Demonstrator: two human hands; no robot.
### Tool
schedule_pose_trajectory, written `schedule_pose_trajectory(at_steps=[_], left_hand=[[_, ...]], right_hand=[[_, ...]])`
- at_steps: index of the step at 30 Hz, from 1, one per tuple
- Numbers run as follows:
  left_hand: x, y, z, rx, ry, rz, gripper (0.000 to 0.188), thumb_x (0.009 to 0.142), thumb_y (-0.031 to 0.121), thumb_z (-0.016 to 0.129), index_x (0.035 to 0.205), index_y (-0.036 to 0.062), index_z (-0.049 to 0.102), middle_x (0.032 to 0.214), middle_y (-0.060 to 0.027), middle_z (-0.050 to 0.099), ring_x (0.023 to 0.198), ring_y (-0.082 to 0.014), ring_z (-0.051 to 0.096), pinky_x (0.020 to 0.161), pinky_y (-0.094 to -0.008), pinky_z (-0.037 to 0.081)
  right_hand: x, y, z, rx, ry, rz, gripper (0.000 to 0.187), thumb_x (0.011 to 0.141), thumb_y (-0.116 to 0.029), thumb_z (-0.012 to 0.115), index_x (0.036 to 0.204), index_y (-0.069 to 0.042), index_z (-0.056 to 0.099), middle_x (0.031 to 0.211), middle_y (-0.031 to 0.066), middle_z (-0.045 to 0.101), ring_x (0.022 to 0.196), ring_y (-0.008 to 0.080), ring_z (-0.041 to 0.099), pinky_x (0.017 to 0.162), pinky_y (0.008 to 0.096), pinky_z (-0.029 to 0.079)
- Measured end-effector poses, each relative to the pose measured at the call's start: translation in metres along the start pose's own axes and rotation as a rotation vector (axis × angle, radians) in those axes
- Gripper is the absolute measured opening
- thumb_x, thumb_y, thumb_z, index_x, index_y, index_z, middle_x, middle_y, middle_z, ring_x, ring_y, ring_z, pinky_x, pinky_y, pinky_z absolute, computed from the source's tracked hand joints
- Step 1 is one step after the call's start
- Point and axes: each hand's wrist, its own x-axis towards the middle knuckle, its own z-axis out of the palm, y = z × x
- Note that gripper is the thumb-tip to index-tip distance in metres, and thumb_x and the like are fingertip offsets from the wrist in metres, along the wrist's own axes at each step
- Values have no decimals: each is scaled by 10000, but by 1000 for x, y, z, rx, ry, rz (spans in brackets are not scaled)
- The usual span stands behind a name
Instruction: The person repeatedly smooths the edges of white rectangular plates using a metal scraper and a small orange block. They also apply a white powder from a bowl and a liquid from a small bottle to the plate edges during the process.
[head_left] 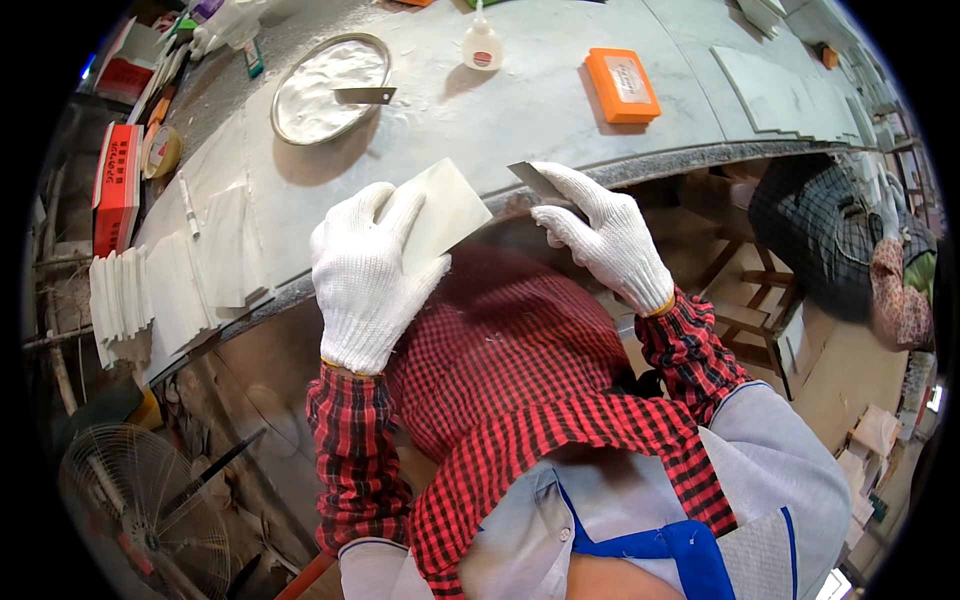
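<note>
My left hand (368, 285), in a white knitted glove, grips a pale cream square tile (450, 212) in front of me, tilted, by its left side. A thin flat metal blade (540, 184) is pinched between the thumb and fingers of my gloved right hand (606, 238). The blade is apart from the tile, to its right. Just beyond the tile, on the table (440, 130), stands a round metal pan (279, 120) of white powder (322, 82). A second metal blade (368, 96) lies across its right side.
A small squeeze bottle (482, 52) and an orange box (622, 86) stand farther back. Thin tiles (122, 292) line the left edge; larger slabs (768, 92) lie at right. A red box (117, 188), tape roll (163, 152), floor fan (145, 515), wooden stool (745, 318) and another person (815, 225) surround me.
</note>
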Motion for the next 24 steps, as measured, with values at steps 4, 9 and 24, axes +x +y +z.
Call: schedule_pose_trajectory(at_steps=[4, 9, 24], left_hand=[[4, 4, 7, -18, 0, 55, 690, 590, 259, 890, 1237, 126, 692, 1233, -91, 647, 1126, -288, 604, 974, -430, 471], [2, 3, 12, -14, -8, 56, 682, 594, 265, 896, 1232, 129, 698, 1244, -99, 646, 1135, -293, 603, 981, -431, 472], [1, -5, 19, -45, -63, 48, 698, 609, 248, 908, 1266, 138, 697, 1286, -123, 630, 1179, -309, 586, 1003, -429, 475]], right_hand=[[-7, 3, -1, 174, -76, 88, 454, 971, -149, 669, 1401, -34, 580, 781, 59, 659, 668, 77, 596, 663, 264, 521], [-5, 14, 14, 348, -92, 167, 389, 1016, -118, 605, 1399, -54, 610, 760, -15, 606, 652, 40, 513, 609, 219, 466], [7, 26, 33, 181, -30, -32, 352, 940, -35, 676, 1292, -51, 686, 1032, 122, 772, 726, 76, 642, 723, 246, 547]])
